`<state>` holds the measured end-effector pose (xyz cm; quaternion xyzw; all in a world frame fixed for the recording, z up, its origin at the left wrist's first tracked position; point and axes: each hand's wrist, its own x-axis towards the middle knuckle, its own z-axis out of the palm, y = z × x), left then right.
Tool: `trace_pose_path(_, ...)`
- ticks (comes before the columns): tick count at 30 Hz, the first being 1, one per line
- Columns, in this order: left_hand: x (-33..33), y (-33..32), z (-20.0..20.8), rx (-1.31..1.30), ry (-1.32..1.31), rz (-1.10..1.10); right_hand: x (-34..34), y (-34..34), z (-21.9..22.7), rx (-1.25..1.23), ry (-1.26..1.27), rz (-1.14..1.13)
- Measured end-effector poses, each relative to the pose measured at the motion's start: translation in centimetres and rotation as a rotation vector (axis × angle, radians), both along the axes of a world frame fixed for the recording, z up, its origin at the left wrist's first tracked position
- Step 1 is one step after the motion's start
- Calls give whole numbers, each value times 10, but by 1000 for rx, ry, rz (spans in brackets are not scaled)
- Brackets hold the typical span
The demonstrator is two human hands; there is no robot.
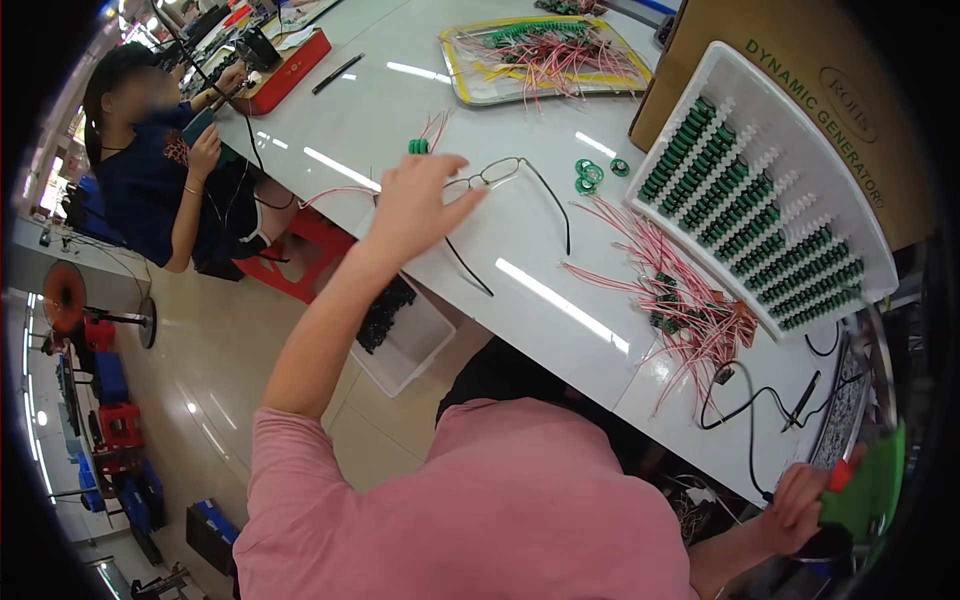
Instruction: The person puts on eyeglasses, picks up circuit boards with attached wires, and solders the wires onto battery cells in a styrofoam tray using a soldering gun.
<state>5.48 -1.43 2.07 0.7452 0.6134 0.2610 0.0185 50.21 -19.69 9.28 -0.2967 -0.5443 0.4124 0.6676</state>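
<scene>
My left hand (415,205) reaches over the white table with its thumb spread away from the fingers. It partly covers a pair of thin-framed eyeglasses (502,170) lying with the temples unfolded. Just beyond the fingers stands a small stack of green ring-shaped parts (418,146) with pink wires. Low at the right, my right hand (797,510) has its fingers curled beside a red piece (839,475) on a green panel (868,495). What those fingers grip is hidden. A black cable (752,450) runs down to the table edge near this hand.
A white foam tray (715,65) with rows of green parts leans against a cardboard box (790,40). Pink-wired parts (690,310) lie before it; more fill a yellow-edged tray (455,75). A white bin (425,335) sits below the table. A co-worker (150,160) sits at the left.
</scene>
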Motion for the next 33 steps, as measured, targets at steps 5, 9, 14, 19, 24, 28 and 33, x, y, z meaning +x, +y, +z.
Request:
trace_pose_path(5,31,11,12,79,247,15,125,-58,-63,-528,205,-270)
trace_pose_path(9,85,-12,65,46,149,-69,68,-1,40,-15,-121,-167)
trace_pose_path(14,105,-61,142,-461,-640,-94,88,-34,65,-51,-83,-133)
trace_pose_path(19,123,-98,220,-870,-718,-346,68,-42,61,-64,17,-143)
trace_pose_path(24,129,-137,256,-1162,-577,-783,19,-78,41,-38,24,-222)
trace_pose_path(28,130,-164,262,-1238,-492,-1058,-9,-104,40,-16,-104,-284)
trace_pose_path(33,139,-190,266,-1330,-561,-1092,-1,-109,38,-41,10,-243)
